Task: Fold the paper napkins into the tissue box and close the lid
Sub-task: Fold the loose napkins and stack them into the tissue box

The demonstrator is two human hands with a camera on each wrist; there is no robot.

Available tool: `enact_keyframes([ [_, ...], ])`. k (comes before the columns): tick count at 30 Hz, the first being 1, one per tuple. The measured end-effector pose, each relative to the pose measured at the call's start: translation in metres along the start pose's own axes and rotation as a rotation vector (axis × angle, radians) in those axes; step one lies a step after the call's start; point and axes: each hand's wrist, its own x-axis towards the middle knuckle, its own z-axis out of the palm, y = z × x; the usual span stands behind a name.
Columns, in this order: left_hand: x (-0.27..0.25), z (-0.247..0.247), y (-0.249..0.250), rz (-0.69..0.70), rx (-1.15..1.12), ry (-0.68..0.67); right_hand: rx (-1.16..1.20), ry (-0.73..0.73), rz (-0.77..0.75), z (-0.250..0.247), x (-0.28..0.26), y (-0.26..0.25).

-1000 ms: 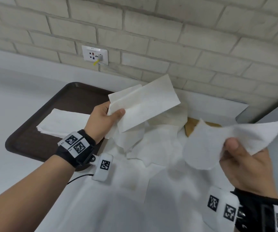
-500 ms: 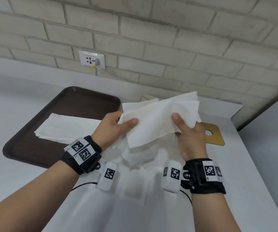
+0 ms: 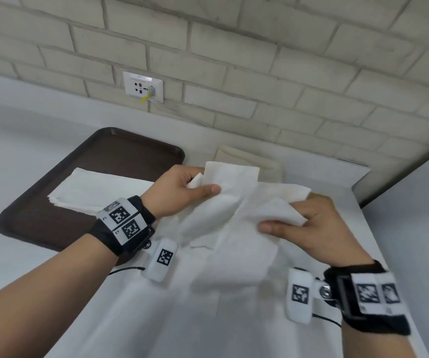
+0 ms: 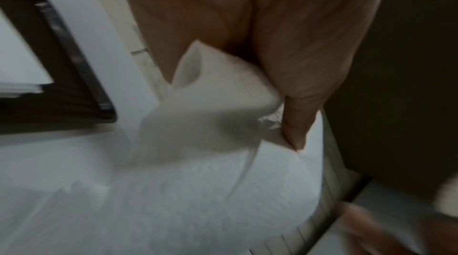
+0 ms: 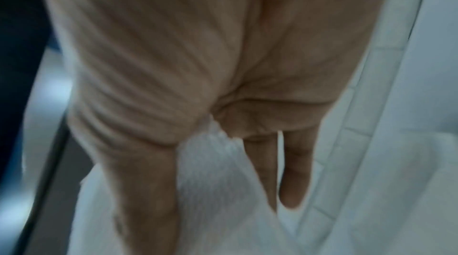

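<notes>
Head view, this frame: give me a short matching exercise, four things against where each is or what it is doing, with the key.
Things:
1. left hand
2. right hand
3. napkin stack
4. wall socket

Places or states:
A. lies on the brown tray
B. set in the brick wall
C. pinches the near right edge of the held napkin
D. grips the held napkin's far left end

Pairs: 1-D, 2-C, 3-A, 4-B
</notes>
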Motion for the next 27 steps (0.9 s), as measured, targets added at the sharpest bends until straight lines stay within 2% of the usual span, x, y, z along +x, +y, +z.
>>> enact_keyframes([
  [2,0.0,0.002,0.007,0.026,0.001,-0.061,-0.016,0.089,0.074,0.012,0.013,0.016],
  [5,-0.001,0.002,0.014,0.04,0.004,-0.108,-0.032,0.216,0.044,0.029,0.024,0.036],
  [9,-0.001,0.001,0.013,0.023,0.017,-0.099,0.161,0.355,0.034,0.047,0.028,0.043],
  [15,-0.004,-0.002,0.005,-0.046,0.156,-0.198,0.23,0.459,0.144,0.035,0.017,0.05],
  [17,-0.006,-0.003,0.004,-0.072,0.219,-0.266,0.15,0.457,0.103,0.025,0.008,0.044],
  [19,-0.006,-0.004,0.001,-0.077,0.325,-0.285,0.028,0.411,-0.007,0.015,-0.001,0.033],
  [24,0.0,-0.001,0.0,-0.044,0.409,-0.099,-0.173,0.241,-0.308,0.002,-0.026,-0.011],
  [27,0.003,0.002,0.009,-0.002,0.345,-0.047,-0.079,0.179,-0.403,0.006,-0.03,-0.017],
])
